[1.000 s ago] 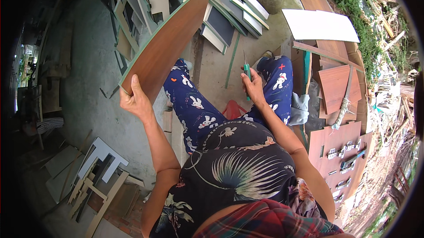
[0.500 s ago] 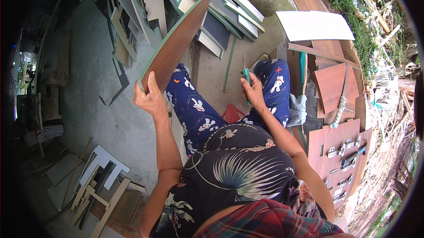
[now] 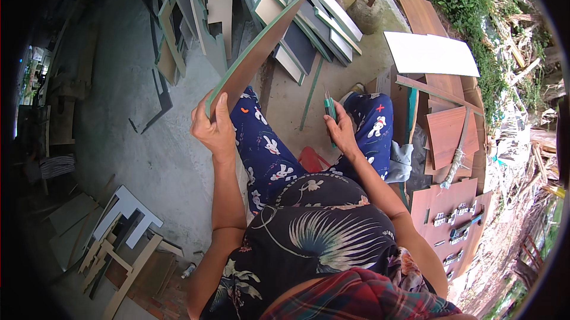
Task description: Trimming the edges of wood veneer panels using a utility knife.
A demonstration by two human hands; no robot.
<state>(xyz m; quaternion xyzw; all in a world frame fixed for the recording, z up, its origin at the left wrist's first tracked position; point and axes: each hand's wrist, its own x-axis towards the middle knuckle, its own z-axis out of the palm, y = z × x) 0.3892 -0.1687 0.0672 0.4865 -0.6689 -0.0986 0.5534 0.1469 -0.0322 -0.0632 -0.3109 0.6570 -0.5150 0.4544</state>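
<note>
– At the near end of the brown panel (image 3: 255, 61), what is the left hand (image 3: 212, 133) doing?

– Gripping it, thumb pressed on the brown face, fingers curled round behind. The panel is tilted, its green edge running up and away from the hand.

– And the right hand (image 3: 341, 131)?

– Closed round a slim green-handled tool (image 3: 330, 108), metal shaft pointing away from the body. I'd call it a screwdriver, though the tip is too small to be sure.

– What's close by?

– Blue patterned trousers (image 3: 272, 146), the knees apart, the right hand between them and nearer the right leg. Something red (image 3: 310, 158) shows between the thighs.

– Farther out?

– Ahead, a heap of boards (image 3: 304, 52). Off to the right, a white board (image 3: 430, 55) overlaps brown sheets (image 3: 421, 14), and nearer lie metal fittings (image 3: 459, 210) on another brown board (image 3: 442, 198). Down on the left, pale cut-out pieces (image 3: 126, 201) on the grey floor (image 3: 178, 165)
</note>
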